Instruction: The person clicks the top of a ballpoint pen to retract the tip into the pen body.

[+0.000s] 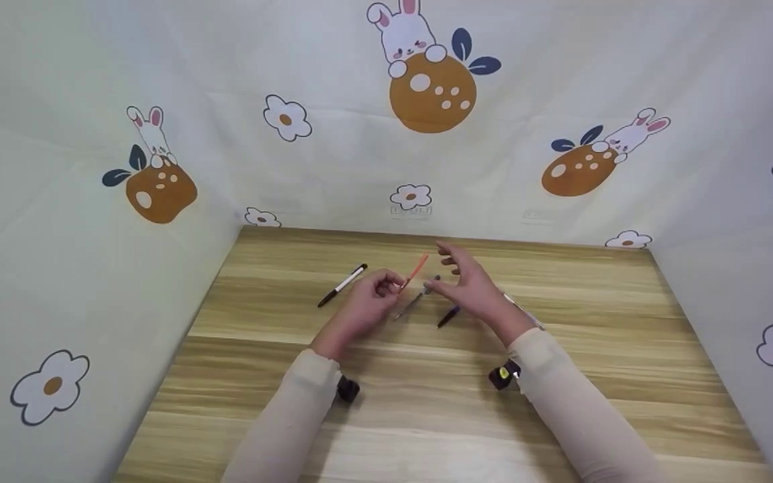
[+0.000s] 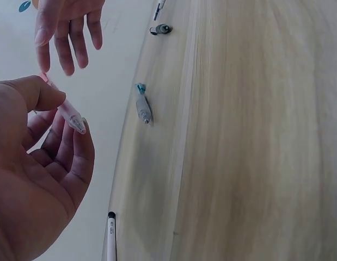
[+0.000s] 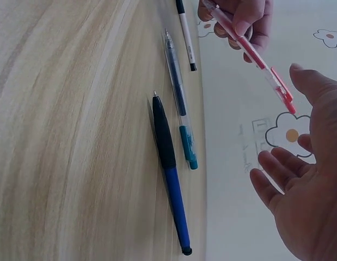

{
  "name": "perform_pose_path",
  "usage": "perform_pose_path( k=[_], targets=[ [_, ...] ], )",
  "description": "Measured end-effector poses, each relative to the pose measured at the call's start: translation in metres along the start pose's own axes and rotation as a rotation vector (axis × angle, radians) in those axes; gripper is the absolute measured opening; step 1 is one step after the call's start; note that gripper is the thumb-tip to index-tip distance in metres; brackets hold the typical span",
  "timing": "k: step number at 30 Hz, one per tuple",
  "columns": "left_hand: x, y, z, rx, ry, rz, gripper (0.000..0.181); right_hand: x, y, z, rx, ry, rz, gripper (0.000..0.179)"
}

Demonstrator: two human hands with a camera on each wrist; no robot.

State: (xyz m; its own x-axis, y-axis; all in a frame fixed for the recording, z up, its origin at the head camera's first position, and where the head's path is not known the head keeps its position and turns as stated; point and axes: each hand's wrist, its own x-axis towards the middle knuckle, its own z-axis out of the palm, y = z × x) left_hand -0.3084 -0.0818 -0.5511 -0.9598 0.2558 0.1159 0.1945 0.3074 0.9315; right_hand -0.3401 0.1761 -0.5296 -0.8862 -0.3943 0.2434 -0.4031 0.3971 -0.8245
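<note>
My left hand (image 1: 372, 303) pinches a red clear-barrelled pen (image 3: 258, 58) between thumb and fingers, above the table. The pen slants, its red clip end pointing up toward my right hand (image 1: 472, 285). That hand holds nothing; its fingers are spread and loosely bent, a short gap from the clip end in the right wrist view. Below the hands lies a clear pen (image 3: 178, 89) with a teal end. Beside it is a blue pen (image 3: 176, 201) with a black grip, partly hidden by my right hand in the head view.
A white pen (image 1: 343, 285) with black ends lies left of my left hand. Another pale pen (image 1: 526, 312) shows partly behind my right wrist. The wood-grain table (image 1: 413, 409) meets a printed cloth wall (image 1: 333, 174) at the back and sides.
</note>
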Motion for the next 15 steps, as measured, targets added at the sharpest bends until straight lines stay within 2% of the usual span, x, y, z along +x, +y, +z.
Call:
perform_pose_path(
  k=[15],
  targets=[
    [-0.002,-0.008,-0.011,0.147,0.021,0.024,0.018,0.010,0.005,0.011,-0.047,-0.021,0.022,0.088]
  ],
)
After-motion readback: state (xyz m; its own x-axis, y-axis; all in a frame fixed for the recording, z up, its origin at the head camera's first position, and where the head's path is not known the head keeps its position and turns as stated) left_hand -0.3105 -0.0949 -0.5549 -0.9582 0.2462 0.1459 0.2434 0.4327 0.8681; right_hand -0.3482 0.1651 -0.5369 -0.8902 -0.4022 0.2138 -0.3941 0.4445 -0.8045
